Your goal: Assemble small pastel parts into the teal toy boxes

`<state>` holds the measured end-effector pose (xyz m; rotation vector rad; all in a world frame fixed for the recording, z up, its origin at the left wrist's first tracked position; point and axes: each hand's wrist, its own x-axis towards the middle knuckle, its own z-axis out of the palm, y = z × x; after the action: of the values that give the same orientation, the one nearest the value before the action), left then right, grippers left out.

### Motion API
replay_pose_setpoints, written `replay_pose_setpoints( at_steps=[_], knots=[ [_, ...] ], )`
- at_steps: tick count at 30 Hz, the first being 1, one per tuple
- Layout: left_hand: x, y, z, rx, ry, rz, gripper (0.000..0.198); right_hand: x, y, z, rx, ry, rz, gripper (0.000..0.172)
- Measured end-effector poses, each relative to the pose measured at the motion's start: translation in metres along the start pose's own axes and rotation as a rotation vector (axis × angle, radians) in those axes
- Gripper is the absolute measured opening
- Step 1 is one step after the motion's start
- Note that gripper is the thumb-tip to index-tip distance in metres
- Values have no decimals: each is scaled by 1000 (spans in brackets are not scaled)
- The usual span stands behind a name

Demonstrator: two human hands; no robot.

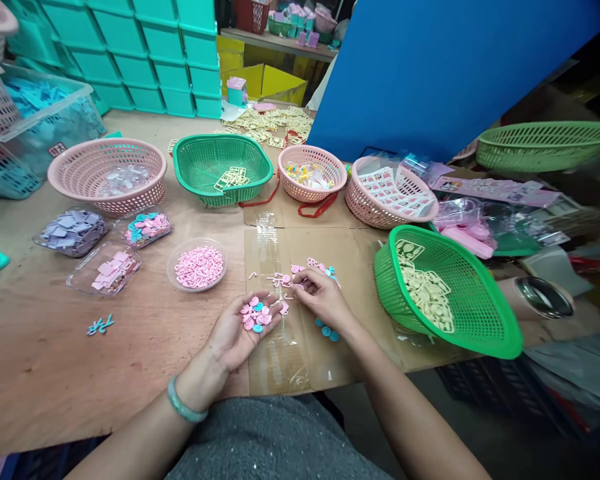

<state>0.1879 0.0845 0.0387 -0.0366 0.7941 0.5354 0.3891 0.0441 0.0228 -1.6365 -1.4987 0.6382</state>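
Broadly, laid out largest to smallest
Table point(55, 373): spans the view; carries the scatter of small pieces just ahead of both hands
Left hand point(240, 330): palm up and cupped open; cradles the pile of pink and blue pieces point(256, 317)
Right hand point(323, 297): just right of the pile, nearer the loose pieces point(300, 270); fingertips pinched shut on a small pink piece; blue discs point(327, 331) beside the wrist
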Motion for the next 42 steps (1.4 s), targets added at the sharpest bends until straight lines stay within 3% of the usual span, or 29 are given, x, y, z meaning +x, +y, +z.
replay_pose_setpoints(
  at_steps=[3,5,8,13,17,23,27,34,38,42],
  knots=[
    [2,-4,0,-8,-64,-26,23,-6,-17,-3,128,-48,-26,12],
    [2,-6,1,-13,-78,-43,24,-6,-22,-7,89,-41,-61,16],
    [2,-8,0,-18,-49,-58,22,2,-13,-13,-128,37,-137,19],
    [3,-7,-3,-40,-51,-68,19,24,13,-6,-461,-171,-292,17],
    [3,-4,-5,-82,-74,-61,22,27,6,5,-432,-71,-262,12],
    [0,-2,0,-92,-52,-45,24,-12,-10,-3,-163,9,-259,20],
    [0,-5,5,-34,13,-53,23,-26,6,-15,-269,136,-75,16],
    [4,-6,-1,62,-3,-54,24,-13,13,3,-585,7,-121,15],
    [6,-5,-6,42,-70,-73,25,-13,-3,4,-372,72,-139,14],
    [10,-5,-3,12,-90,-59,26,-9,-17,0,-128,50,-207,9]
  ],
)
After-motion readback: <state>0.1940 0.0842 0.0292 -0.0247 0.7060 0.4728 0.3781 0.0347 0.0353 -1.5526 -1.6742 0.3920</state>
